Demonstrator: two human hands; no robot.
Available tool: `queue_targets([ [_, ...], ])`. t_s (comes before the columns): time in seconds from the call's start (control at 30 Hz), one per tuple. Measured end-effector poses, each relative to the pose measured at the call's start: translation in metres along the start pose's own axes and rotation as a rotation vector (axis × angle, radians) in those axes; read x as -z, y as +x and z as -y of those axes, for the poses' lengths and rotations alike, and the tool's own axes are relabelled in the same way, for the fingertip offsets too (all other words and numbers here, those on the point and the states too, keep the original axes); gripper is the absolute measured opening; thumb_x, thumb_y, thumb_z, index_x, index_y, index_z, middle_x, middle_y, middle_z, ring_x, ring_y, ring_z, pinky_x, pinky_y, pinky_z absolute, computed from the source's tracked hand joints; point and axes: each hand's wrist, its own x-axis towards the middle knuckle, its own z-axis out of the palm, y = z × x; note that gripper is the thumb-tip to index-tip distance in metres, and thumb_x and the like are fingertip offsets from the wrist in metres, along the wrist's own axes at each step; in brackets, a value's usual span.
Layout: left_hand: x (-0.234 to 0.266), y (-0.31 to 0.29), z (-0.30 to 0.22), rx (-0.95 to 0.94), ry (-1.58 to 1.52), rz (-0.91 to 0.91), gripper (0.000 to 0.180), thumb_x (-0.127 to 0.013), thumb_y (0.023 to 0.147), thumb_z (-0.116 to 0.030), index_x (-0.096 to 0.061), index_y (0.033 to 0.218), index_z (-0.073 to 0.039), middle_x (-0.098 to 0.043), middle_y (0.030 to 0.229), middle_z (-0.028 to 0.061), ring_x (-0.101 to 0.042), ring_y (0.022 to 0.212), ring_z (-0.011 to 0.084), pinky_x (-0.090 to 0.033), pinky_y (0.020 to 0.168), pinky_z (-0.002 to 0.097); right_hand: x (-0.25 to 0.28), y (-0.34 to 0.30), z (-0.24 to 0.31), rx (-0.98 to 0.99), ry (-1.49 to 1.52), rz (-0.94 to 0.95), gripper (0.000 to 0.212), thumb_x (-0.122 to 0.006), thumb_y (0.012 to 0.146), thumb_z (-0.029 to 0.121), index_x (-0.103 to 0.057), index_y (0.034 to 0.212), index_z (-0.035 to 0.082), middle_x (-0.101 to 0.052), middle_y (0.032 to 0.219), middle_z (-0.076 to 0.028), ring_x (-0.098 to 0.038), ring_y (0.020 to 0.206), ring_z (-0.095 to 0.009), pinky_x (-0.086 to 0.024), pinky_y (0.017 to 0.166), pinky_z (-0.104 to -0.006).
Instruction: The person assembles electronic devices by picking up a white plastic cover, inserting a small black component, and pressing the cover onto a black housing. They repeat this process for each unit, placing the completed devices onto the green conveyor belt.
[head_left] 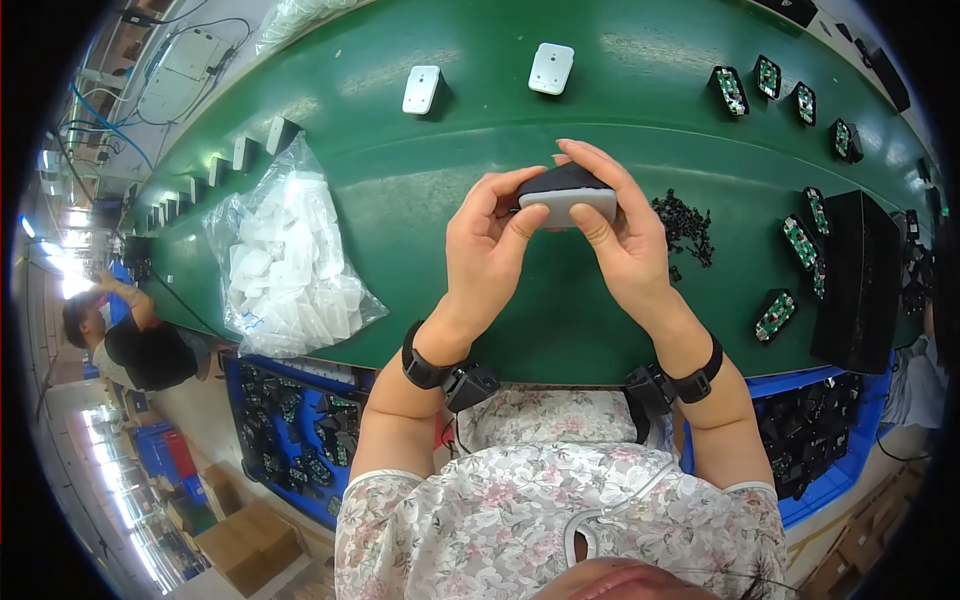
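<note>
Both my hands hold one small device housing above the green table, a black shell with a light grey-white cover facing me. My left hand grips its left end, the thumb pressed on the pale cover. On the other end my right hand presses with its thumb too, the fingers wrapped behind the black shell. Right of my hands lies a pile of small black parts. Two finished-looking housings with white faces, a left one and a right one, stand beyond my hands.
A clear plastic bag of white covers lies on the left. Several black shells with green circuit boards stand at right beside a black box. Blue bins hold more parts below the table edge. Another person works far left.
</note>
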Motion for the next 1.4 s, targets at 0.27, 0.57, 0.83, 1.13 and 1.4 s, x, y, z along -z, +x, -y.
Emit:
queue_targets([
  [0.27,-0.004,-0.004,0.003,-0.059,0.169,-0.006,0.029,-0.061,0.087,-0.001,-0.054,0.114,0.005,-0.055,0.102,0.0096,-0.061,0.091,0.0176,-0.056,0.077,0.0283,0.006,-0.002,-0.007,-0.012,-0.067,-0.026,0.029,-0.052,0.095,0.021,-0.053,0.117,0.003,-0.049,0.121,-0.01,-0.051,0.108,-0.018,-0.045,0.09,-0.0307],
  [0.57,-0.001,-0.006,0.005,0.004,0.119,-0.028,0.028,-0.066,0.082,-0.003,-0.056,0.107,0.005,-0.057,0.098,0.0107,-0.064,0.085,0.0175,-0.056,0.071,0.0279,0.002,-0.005,-0.004,0.02,-0.1,-0.027,0.023,-0.056,0.093,0.019,-0.056,0.111,0.004,-0.05,0.116,-0.008,-0.051,0.103,-0.017,-0.043,0.089,-0.0291],
  [0.83,0.008,0.003,-0.002,0.098,0.314,0.102,0.024,-0.067,0.083,-0.005,-0.057,0.103,0.004,-0.066,0.085,0.0111,-0.064,0.07,0.0149,-0.053,0.063,0.0262,0.014,0.001,0.001,0.02,-0.292,0.047,0.02,-0.059,0.091,0.017,-0.06,0.104,0.002,-0.055,0.11,-0.008,-0.053,0.1,-0.016,-0.042,0.088,-0.0289],
  [1.13,0.102,0.064,0.002,-0.049,0.204,-0.433,0.022,-0.063,0.087,-0.011,-0.054,0.094,0.008,-0.064,0.08,0.0127,-0.065,0.065,0.018,-0.053,0.057,0.0264,0.016,0.007,-0.004,0.023,-0.377,-0.099,0.053,-0.057,0.093,0.026,-0.037,0.135,0.0,-0.052,0.124,-0.015,-0.052,0.113,-0.023,-0.039,0.099,-0.035],
  [1.4,0.246,0.14,0.052,0.326,0.176,-0.652,0.032,-0.061,0.089,-0.012,-0.05,0.102,0.015,-0.061,0.097,0.021,-0.066,0.073,0.0254,-0.056,0.065,0.0281,0.015,0.006,0.005,0.026,-0.464,-0.072,0.028,-0.053,0.094,0.013,-0.052,0.119,0.0,-0.058,0.115,-0.01,-0.057,0.104,-0.019,-0.043,0.092,-0.0304],
])
